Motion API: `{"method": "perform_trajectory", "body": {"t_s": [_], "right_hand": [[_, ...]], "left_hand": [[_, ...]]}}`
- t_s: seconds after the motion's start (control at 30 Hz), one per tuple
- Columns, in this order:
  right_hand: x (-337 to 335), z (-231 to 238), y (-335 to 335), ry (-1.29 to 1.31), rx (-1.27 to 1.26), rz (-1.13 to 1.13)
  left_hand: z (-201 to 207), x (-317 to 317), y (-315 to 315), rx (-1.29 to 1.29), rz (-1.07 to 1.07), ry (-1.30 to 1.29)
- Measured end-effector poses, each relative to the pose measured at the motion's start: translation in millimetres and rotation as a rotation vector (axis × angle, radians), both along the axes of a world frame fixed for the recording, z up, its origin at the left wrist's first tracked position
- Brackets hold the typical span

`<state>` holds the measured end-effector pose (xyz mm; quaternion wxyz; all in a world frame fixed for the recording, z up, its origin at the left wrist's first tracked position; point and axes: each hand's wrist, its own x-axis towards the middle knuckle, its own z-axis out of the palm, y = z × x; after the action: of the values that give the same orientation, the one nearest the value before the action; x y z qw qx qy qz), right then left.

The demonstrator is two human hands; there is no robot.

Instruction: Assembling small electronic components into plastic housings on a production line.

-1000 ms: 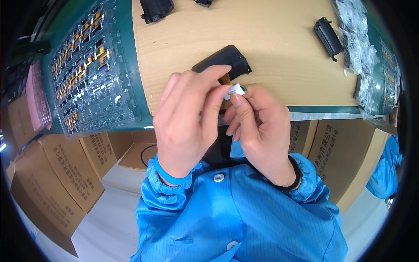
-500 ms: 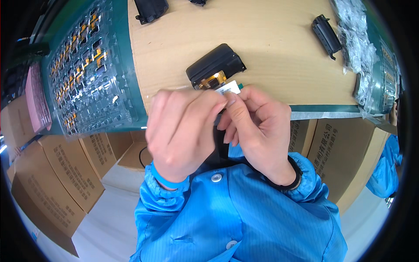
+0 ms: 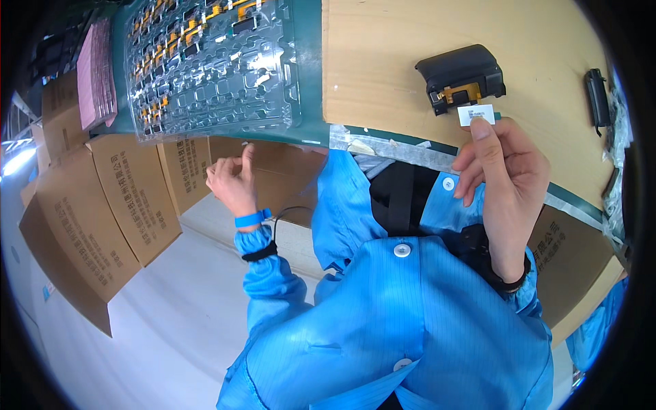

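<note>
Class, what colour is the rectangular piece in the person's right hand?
The piece is white with dark print, clearest in the head view.

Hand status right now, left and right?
Left hand: fingers loosely curled, a small pale bit at the thumb tip; can't tell if it's gripped.
Right hand: closed, pinching the white label.

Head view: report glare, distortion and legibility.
Head view: glare whitens spots on the clear tray; head view: the near edge of the green tabletop bows, corners fall black; head view: print on the white label is too small to read.
</note>
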<state>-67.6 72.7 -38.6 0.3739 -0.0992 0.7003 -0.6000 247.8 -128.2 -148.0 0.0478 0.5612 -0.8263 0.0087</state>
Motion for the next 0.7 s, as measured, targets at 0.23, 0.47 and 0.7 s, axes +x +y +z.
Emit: {"method": "perform_trajectory", "body": {"t_s": [0.23,0.47,0.7], "right_hand": [[0,1,0,-0.027,0.019,-0.039],[-10,-4,23,0.233,0.119,-0.025],[-36,-1,28,1.287,0.026,0.209]], "left_hand": [[-5,5,-1,0.071,-0.036,-0.307],[116,-118,77,0.479,-0.121,0.59],[111,-232,90,0.522,-0.291,0.783]]}}
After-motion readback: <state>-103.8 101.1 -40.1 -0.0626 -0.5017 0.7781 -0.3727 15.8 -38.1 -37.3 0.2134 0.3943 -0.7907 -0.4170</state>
